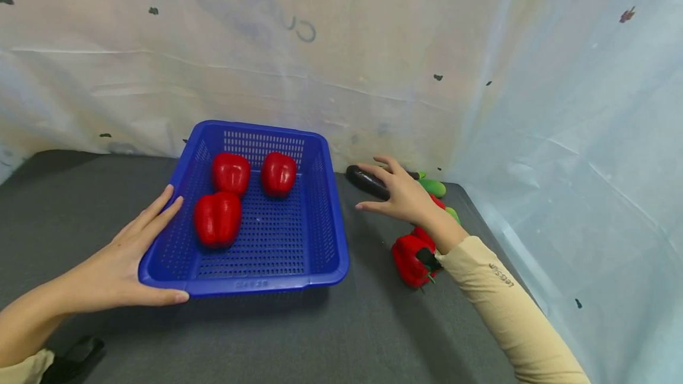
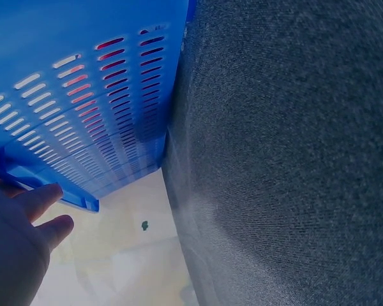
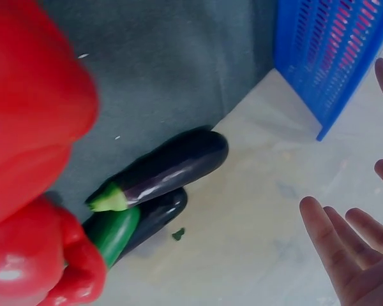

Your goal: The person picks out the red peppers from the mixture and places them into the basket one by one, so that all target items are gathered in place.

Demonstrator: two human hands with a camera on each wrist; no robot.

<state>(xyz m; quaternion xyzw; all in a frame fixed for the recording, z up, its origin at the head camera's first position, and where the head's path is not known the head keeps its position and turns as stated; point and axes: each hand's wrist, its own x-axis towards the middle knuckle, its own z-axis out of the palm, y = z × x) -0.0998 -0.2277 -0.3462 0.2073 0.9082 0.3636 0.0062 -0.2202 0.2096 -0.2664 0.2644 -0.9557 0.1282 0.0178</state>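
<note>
A blue perforated basket (image 1: 256,284) holds three red bell peppers (image 1: 217,220) in its left and rear parts. My left hand (image 1: 125,262) rests at its front-left corner, straight fingers along the left rim and thumb at the front rim. Fingertips also show beside the rim in the left wrist view. To the basket's right, my right hand (image 1: 402,194) hovers with spread fingers, holding nothing. Nearest to it lies a dark eggplant (image 1: 368,182), partly hidden by the hand. The right wrist view shows two eggplants (image 3: 179,162) and a green cucumber (image 3: 115,233).
More red bell peppers (image 1: 412,259) lie under the right forearm, with a green vegetable (image 1: 433,187) behind. The dark cloth-covered table (image 1: 341,336) ends at a plastic-sheeted wall (image 1: 373,46) at the back and right. A black strap (image 1: 74,360) is near the left wrist.
</note>
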